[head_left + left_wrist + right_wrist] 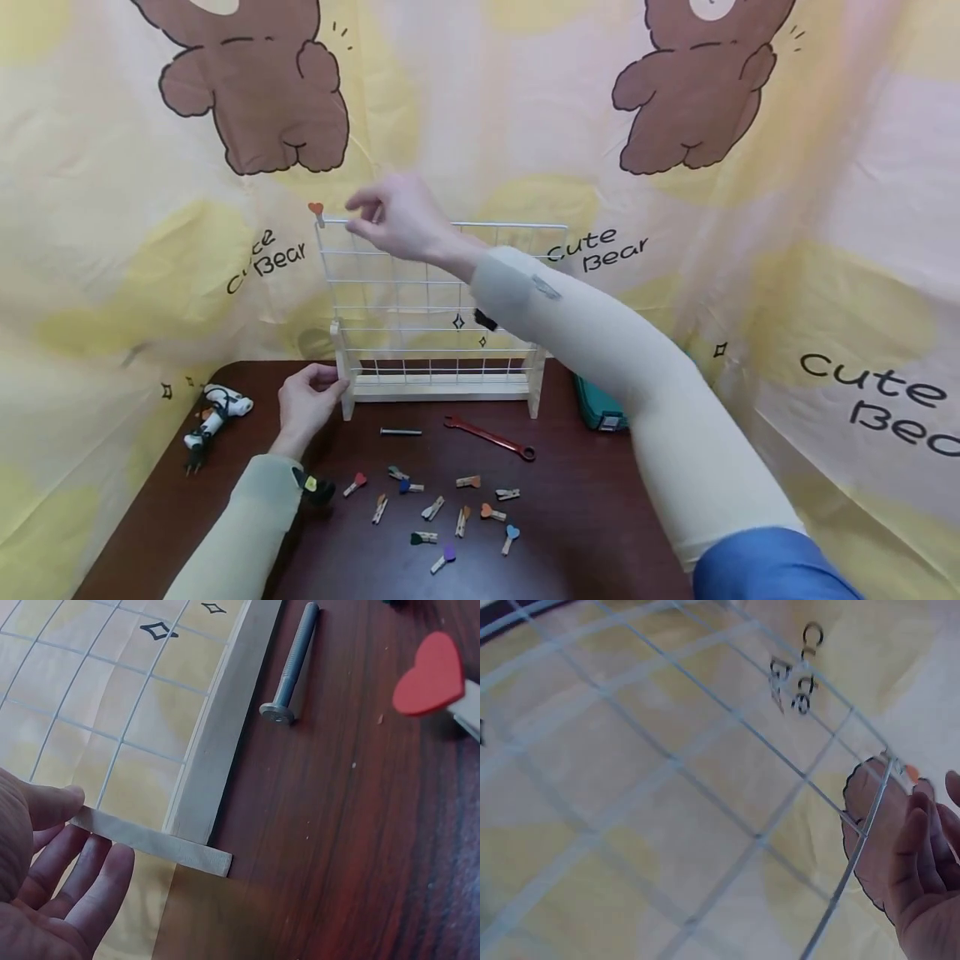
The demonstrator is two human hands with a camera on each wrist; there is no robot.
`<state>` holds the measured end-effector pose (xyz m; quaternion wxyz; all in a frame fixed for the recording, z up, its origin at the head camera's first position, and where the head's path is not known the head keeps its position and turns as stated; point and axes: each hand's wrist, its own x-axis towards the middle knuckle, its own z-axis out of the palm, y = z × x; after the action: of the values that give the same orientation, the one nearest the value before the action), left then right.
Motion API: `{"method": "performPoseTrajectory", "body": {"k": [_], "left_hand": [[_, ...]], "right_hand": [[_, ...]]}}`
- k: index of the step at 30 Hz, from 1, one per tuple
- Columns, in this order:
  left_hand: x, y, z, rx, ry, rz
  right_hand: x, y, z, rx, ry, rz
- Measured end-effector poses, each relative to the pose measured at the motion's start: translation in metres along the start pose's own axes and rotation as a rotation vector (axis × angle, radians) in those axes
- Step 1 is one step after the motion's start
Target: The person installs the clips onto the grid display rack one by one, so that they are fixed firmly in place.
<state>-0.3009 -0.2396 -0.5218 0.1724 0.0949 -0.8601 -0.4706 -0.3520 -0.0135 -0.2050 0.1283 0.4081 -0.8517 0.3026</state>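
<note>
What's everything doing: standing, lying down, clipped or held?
Wire rack: standing upright
Orange heart clip: clipped to the rack
Other clips: loose on the table
Bolt: lying flat
Red wrench: lying flat
White gadget: lying down
Green case: partly hidden, can't tell if shut
Left grip: holding the rack's wooden side
Right grip: relaxed, holding nothing visible

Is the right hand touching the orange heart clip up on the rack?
Apart. The head view shows cloth between the right hand and the orange heart clip.

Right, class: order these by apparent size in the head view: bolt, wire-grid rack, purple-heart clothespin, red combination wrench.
Wire-grid rack
Red combination wrench
Bolt and purple-heart clothespin: too alike to rank
</note>
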Motion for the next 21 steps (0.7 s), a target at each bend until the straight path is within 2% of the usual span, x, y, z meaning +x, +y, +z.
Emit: {"method": "performPoseTrajectory", "body": {"k": [6,10,16,19,21], "left_hand": [[-0.003,0.002,0.003,0.01,0.009,-0.008],[-0.005,0.003,0.003,0.015,0.001,-0.021],[-0.004,0.003,0.002,0.025,-0.006,-0.014],[-0.004,0.003,0.002,0.027,-0.008,-0.018],[-0.003,0.003,0.002,0.025,-0.015,-0.021]], "right_hand": [[-0.101,0.037,-0.004,0.066,-0.062,-0.058],[-0.175,0.074,0.013,0.083,-0.097,-0.076],[-0.282,0.115,0.056,0.127,-0.234,0.093],[-0.318,0.124,0.077,0.107,-0.328,0.16],[-0.334,0.127,0.089,0.076,-0.383,0.175]]}}
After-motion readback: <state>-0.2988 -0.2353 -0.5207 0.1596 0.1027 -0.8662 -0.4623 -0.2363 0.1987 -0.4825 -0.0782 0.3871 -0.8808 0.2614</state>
